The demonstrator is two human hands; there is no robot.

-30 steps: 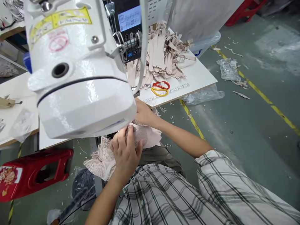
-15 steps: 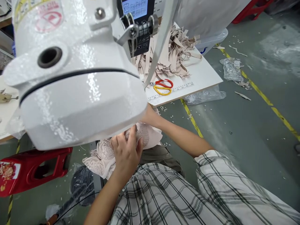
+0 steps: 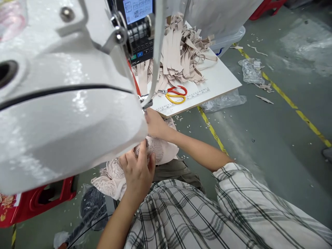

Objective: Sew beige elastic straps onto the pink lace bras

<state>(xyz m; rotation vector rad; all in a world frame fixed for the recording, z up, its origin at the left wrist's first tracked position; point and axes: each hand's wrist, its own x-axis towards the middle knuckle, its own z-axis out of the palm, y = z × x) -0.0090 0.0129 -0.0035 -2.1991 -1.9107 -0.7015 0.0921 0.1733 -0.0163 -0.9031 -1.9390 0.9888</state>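
A pale pink lace bra (image 3: 163,152) lies bunched over my lap, partly under the white sewing machine head (image 3: 77,138). My left hand (image 3: 137,169) is closed on its lace, index finger reaching forward and thumb to the right; the fingertips press into the fabric near the machine's lower edge. Beyond it my right hand (image 3: 157,126) rests at the far side of the bra, close to the needle area. The machine head hides most of its fingers, so their grip does not show. A pale strap (image 3: 157,52) hangs down to a metal guide beside the head.
Red-and-yellow-handled scissors (image 3: 176,95) lie by a printed ruler (image 3: 197,95) on the white table (image 3: 225,77). A heap of beige fabric strips (image 3: 181,52) covers its back, near a control screen (image 3: 137,10). A red stool (image 3: 52,193) stands at left, a plastic bag (image 3: 250,71) on the floor.
The view has shifted, so the machine head appears further left and larger, and more of my right hand shows. Both hands stay at the bra with little visible movement.
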